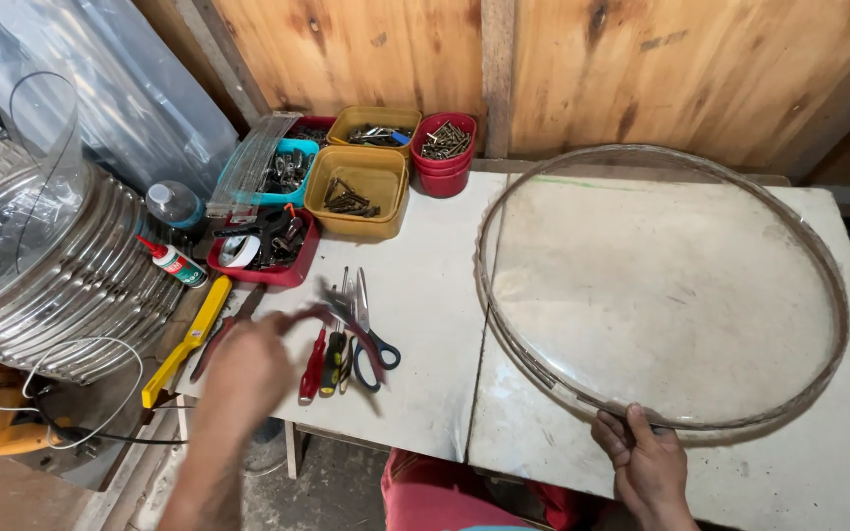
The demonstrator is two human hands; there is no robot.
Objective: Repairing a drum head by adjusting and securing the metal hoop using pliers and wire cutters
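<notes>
Two hands at a white worktable: my right hand [646, 462] is clamped on the near rim of a large round clear plastic disc with a dull metal band around its edge [661, 285], which lies flat on the right half of the table [425, 295]. My left hand [253, 369], blurred, has its fingers closed around a red handle [309, 315] at a cluster of scissors and red and yellow-handled screwdrivers [346, 344] on the near left. A yellow utility knife [189, 339] lies just left of that hand. Yellow and red plastic tubs of screws [376, 162] sit at the far edge, against a wooden wall.
</notes>
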